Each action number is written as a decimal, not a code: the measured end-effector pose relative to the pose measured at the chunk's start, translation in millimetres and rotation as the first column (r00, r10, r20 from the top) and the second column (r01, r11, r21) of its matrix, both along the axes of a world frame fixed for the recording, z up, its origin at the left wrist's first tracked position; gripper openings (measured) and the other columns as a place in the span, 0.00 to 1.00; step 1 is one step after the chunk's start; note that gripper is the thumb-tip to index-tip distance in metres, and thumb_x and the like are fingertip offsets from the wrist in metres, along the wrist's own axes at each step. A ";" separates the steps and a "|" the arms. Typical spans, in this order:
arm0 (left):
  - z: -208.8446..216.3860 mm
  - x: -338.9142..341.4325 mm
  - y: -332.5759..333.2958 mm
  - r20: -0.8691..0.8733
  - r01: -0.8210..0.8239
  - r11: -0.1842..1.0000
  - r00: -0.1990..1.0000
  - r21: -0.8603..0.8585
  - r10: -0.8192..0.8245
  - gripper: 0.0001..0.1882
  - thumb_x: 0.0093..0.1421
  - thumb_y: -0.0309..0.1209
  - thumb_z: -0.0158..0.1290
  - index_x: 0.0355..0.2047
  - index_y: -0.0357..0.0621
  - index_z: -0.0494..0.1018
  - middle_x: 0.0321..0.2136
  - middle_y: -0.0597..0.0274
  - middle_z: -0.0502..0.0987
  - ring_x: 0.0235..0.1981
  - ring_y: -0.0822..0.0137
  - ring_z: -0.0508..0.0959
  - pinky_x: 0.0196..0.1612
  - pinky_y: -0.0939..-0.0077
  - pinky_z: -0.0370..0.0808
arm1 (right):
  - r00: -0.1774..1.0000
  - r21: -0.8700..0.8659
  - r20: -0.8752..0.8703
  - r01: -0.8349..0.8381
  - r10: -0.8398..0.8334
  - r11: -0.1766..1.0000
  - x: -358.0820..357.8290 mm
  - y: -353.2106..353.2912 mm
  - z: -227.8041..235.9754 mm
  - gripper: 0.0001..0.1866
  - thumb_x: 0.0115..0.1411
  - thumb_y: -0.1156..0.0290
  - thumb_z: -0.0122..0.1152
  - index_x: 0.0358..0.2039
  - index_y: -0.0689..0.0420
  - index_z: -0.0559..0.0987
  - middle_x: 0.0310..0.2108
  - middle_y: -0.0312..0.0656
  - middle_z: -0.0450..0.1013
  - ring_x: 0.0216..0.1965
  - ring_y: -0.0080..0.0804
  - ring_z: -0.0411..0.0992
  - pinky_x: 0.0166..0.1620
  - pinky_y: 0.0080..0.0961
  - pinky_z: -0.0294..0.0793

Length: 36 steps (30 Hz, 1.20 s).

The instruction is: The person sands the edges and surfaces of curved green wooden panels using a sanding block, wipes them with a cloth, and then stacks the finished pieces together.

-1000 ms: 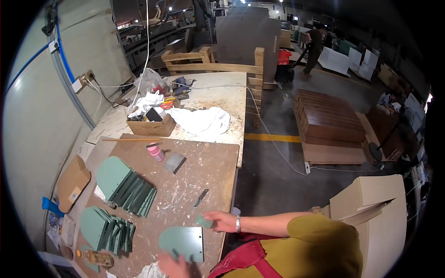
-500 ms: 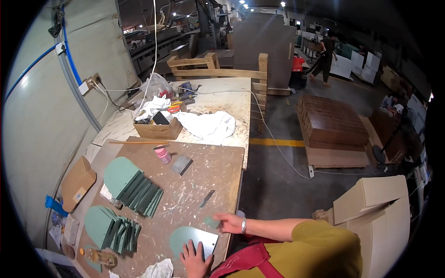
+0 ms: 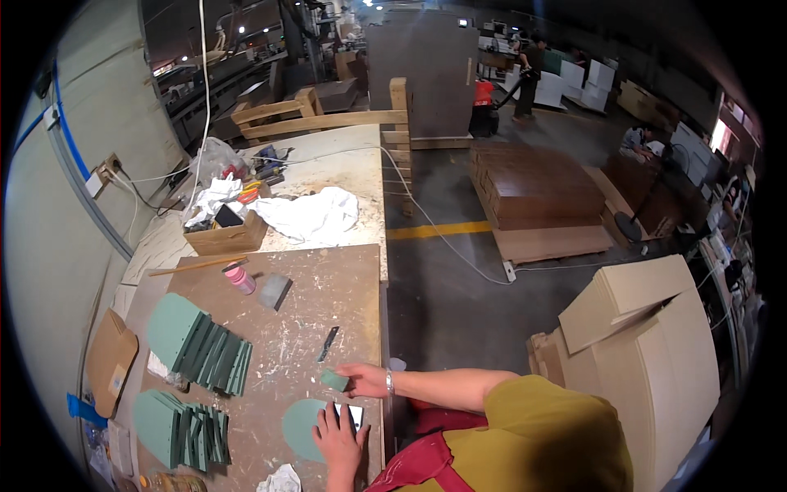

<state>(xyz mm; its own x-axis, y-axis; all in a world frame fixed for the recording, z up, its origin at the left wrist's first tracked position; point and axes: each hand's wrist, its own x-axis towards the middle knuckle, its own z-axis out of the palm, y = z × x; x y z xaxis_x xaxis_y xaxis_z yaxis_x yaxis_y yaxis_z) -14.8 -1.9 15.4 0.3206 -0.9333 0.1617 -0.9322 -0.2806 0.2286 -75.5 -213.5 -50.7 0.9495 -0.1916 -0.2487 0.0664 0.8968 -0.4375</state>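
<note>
A: Quick pass, L hand first. What do we log?
B: We've got the L hand [image 3: 340, 436] laid over the rounded green panel [image 3: 302, 428], fingers fanned out, nothing gripped. Can't tell if the palm presses too.
A: OK. Panel pos?
B: We see it flat on the brown work board [image 3: 336, 279], near its R edge, curved end to the L, straight end to the R, partly under the fingers.
A: R hand?
B: R hand [image 3: 361, 380] has a small green piece [image 3: 334, 379] pinched b/w thumb & fingers, just beyond the panel's far edge. Can't tell if the piece touches the board. Silver band [image 3: 389, 382] on that wrist.
A: Stuff nearby?
B: Dark thin strip [image 3: 328, 343] just beyond the R hand. We count two fanned stacks of similar green panels to the L, one farther [image 3: 175, 330], one nearer [image 3: 156, 420]. White rag [image 3: 281, 479] by the bottom edge, below the panel.
A: Far side of board?
B: Pink bottle [image 3: 240, 280], grey block [image 3: 275, 291] beside it. Past those, on the pale tabletop [image 3: 344, 168], we note a cardboard box [image 3: 225, 239] w/ mixed bits & a white cloth [image 3: 316, 215] next to it.
</note>
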 end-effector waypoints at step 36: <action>-15.0 -3.8 -13.7 0.012 -0.045 0.999 0.999 -0.004 0.045 0.34 0.55 0.48 0.59 0.60 0.53 0.68 0.62 0.51 0.65 0.64 0.43 0.60 0.61 0.33 0.54 | 0.998 -0.173 -0.061 -0.027 0.017 0.985 5.5 3.2 8.9 0.14 0.66 0.64 0.59 0.50 0.53 0.73 0.43 0.33 0.73 0.43 0.25 0.72 0.44 0.29 0.74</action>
